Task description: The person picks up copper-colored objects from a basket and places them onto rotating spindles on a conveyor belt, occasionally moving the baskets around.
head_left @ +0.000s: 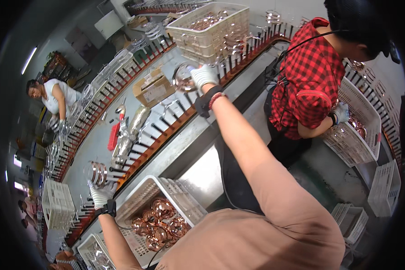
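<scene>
My left hand, in a white glove, is at a ringed metal coil standing by the black pegs, its fingers closed about the coil's lower end. Further off, my right hand, gloved too, grips a shiny metal coil at its side, above the peg rail. Exactly where the fingers meet each coil is partly hidden. Below my left hand, a white plastic basket holds several copper coils. A cardboard box sits close to my right hand.
Black pegs line the orange-brown rail along the bench. On the bench lie a red brush and a foil-wrapped piece. A large white crate stands behind. A person in a checked shirt works at another basket; another person stands far left.
</scene>
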Motion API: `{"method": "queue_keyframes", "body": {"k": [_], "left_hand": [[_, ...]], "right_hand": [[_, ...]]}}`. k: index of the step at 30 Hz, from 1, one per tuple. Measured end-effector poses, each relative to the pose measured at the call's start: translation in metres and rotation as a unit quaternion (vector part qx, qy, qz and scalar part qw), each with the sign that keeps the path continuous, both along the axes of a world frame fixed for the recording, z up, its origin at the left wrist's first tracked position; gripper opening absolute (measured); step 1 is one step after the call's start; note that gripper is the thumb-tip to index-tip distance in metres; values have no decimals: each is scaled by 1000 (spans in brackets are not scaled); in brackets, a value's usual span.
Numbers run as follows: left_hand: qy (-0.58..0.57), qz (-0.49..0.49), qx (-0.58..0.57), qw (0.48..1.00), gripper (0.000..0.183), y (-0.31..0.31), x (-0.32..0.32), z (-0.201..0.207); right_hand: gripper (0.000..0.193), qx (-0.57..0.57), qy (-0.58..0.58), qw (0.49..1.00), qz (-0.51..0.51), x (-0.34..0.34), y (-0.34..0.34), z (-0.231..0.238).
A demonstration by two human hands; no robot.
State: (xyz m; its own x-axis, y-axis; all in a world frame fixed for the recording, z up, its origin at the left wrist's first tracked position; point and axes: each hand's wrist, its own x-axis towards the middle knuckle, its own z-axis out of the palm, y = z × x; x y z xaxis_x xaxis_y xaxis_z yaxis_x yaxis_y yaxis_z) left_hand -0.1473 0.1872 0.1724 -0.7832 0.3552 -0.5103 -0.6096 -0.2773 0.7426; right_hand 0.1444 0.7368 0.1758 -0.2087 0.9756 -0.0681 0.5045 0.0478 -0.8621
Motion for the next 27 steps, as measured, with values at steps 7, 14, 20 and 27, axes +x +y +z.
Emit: {"method": "queue_keyframes", "body": {"k": [7,14,20,27], "left_hand": [[59,26,-102,993,36,0,-56,-19],[79,78,-255,961,24,-63,-170,-95],[629,158,-351,676,31,-27,-105,11],[406,-328,-253,814,25,16,50,17]], "right_hand": [[48,-6,-137,987,87,-9,11,-29],[26,484,126,857,127,-4,-61,48],[19,193,514,833,-67,29,12,10],[30,78,501,835,-213,19,74,-29]]}}
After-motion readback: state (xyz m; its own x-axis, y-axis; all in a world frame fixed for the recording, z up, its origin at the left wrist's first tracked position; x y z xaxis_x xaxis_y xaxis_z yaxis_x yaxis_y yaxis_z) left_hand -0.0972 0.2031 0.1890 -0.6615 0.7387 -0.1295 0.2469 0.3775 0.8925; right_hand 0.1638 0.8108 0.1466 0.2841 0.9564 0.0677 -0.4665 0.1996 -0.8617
